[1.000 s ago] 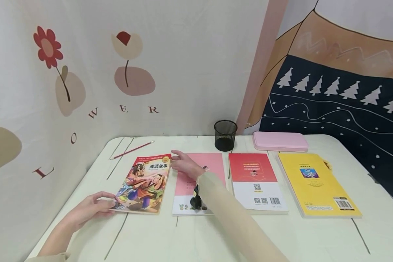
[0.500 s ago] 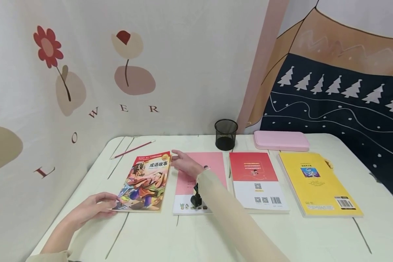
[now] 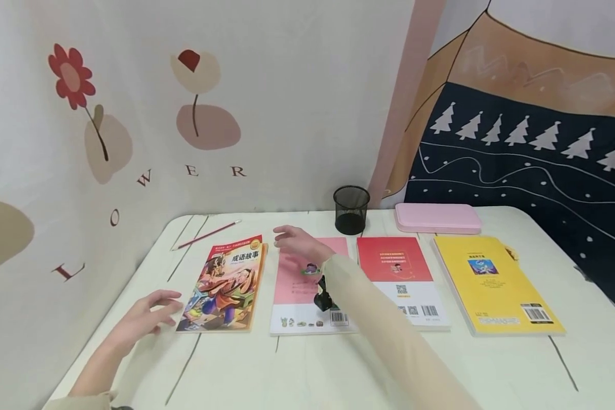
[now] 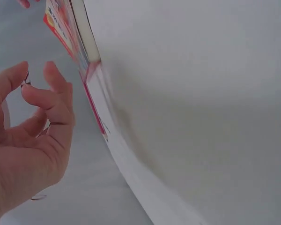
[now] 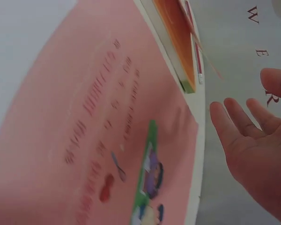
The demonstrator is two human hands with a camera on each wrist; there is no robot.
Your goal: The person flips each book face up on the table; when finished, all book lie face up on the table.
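Observation:
A storybook (image 3: 222, 287) with a colourful illustrated cover and a red top band lies at the left of the table. Its cover's upper right corner stands slightly raised, showing an orange layer beneath. My left hand (image 3: 146, 319) is just off the book's lower left corner, fingers loosely bent with nothing between them; the left wrist view shows this hand (image 4: 33, 126) apart from the book too. Above the top of a pink and white book (image 3: 294, 285) hovers my right hand (image 3: 302, 244), its fingers extended and holding nothing. The right forearm covers part of that pink book.
A red and white book (image 3: 396, 259) and a yellow book (image 3: 492, 285) lie further right. Along the back are a red pencil (image 3: 207, 234), a black mesh pen holder (image 3: 351, 210) and a pink pencil case (image 3: 437, 218). A patterned cloth wall (image 3: 297, 114) rises behind the table.
My right hand has left the storybook's upper right edge, lifting and shifting slightly right. My left hand has let go of the lower left corner and drawn back a little.

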